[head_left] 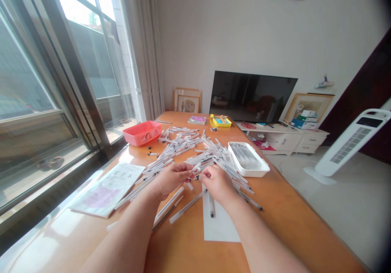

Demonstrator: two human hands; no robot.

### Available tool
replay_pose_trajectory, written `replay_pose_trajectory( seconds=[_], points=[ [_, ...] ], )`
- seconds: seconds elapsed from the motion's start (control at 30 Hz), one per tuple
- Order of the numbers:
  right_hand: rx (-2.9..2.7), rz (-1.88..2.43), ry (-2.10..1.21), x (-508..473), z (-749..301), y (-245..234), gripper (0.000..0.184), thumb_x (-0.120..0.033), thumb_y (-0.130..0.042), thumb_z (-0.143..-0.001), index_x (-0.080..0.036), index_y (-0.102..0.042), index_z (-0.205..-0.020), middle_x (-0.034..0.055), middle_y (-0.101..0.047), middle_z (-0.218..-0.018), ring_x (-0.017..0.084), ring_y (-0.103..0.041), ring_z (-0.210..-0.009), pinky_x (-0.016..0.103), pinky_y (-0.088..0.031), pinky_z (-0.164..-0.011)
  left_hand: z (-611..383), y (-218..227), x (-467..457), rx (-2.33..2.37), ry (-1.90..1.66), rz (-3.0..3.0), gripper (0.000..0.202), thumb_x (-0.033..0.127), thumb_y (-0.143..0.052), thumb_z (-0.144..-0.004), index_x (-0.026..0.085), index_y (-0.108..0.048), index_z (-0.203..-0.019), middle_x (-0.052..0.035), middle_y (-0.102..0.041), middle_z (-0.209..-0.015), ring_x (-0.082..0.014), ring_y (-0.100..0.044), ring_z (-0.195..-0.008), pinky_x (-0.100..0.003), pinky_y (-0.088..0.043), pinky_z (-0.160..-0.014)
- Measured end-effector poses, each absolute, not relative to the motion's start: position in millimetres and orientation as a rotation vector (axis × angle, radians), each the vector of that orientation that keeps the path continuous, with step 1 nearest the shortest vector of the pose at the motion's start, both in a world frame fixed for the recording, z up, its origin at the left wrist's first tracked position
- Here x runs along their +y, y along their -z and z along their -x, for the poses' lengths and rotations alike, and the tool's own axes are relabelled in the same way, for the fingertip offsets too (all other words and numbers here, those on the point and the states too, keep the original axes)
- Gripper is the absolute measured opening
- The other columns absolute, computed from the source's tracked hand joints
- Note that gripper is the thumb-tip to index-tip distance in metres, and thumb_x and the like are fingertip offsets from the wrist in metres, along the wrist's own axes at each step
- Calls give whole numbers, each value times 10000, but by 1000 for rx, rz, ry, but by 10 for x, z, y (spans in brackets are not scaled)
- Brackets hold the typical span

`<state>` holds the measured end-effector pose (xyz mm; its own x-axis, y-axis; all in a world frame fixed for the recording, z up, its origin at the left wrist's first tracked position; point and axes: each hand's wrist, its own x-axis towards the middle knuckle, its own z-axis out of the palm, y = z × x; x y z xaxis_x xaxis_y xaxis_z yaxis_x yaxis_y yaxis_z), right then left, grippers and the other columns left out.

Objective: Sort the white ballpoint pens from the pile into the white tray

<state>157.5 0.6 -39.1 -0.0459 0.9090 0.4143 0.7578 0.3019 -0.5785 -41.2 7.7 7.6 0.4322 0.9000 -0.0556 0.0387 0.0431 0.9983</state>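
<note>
- While my left grip (172,178) is pinching a clear piece (198,169) between thumb and fingertips, my right grip (218,183) is hanging just beside it, over the bench (183,258).
- My left grip is sitting closed around that piece, whose pale end is showing past my fingers, on the side toward my right grip.
- My right grip is bunching thumb and forefinger close together; a dark bit (197,177) is showing by their tips, and I cannot tell whether I am holding it.
- Pens (175,151) are lying in a loose heap beyond and around both grips, their clear barrels pointing many ways and crossing one another.
- Nearer me, a few more are lying between my forearms.
- Under my right forearm and grip, a sheet (222,228) is lying flat, and one pen is resting on it with its dark end toward me.
- Right of the heap, a white tray (265,169) is holding pens side by side.
- To the left, a booklet (105,193) is lying flat, with pens just beside it.
- Farther off, a pink bin (137,137) is standing near the left edge, with black caps (149,147) lying near it.
- At the far end, a book (197,120) and a yellow box (222,122) are resting.
</note>
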Motion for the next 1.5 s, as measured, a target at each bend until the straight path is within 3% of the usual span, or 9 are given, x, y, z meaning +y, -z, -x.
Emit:
replay_pose_trajectory(
  seconds=[0.13, 0.33, 0.77, 1.5],
  points=[
    [-1477, 1311, -678, 8, -1669, 299, 244, -440, -635, -867, -204, -668, -814, 18, -669, -706, 170, -571, -639, 285, -430, -599, 416, -58, 88, 902, -837, -1380, 266, 363, -762, -766, 141, -760, -913, -71, -703, -842, -151, -552, -733, -289, -406, -736],
    [-1096, 1063, -1108, -94, -1720, 119, 366, -523, -694, -833, -176, -696, -948, 73, -731, -897, 178, -639, -749, 317, -524, -687, 393, -80, 55, 892, -816, -1439, 279, 393, -737, -800, 158, -756, -949, -71, -711, -885, -169, -569, -798, -302, -416, -798],
    [-1176, 1079, -1012, -145, -1646, 109, 409, -549, -701, -823, -200, -764, -1028, 39, -700, -885, 175, -538, -769, 281, -417, -653, 343, -112, 9, 878, -817, -1444, 262, 391, -751, -796, 172, -766, -939, -61, -703, -871, -169, -571, -791, -297, -426, -794],
    [-1119, 1023, -1090, -147, -1601, 115, 388, -528, -721, -807, -193, -768, -997, 32, -681, -835, 139, -469, -656, 282, -366, -608, 321, -98, 14, 855, -828, -1397, 290, 400, -781, -766, 159, -774, -928, -61, -690, -845, -166, -561, -780, -297, -420, -782]
  ],
)
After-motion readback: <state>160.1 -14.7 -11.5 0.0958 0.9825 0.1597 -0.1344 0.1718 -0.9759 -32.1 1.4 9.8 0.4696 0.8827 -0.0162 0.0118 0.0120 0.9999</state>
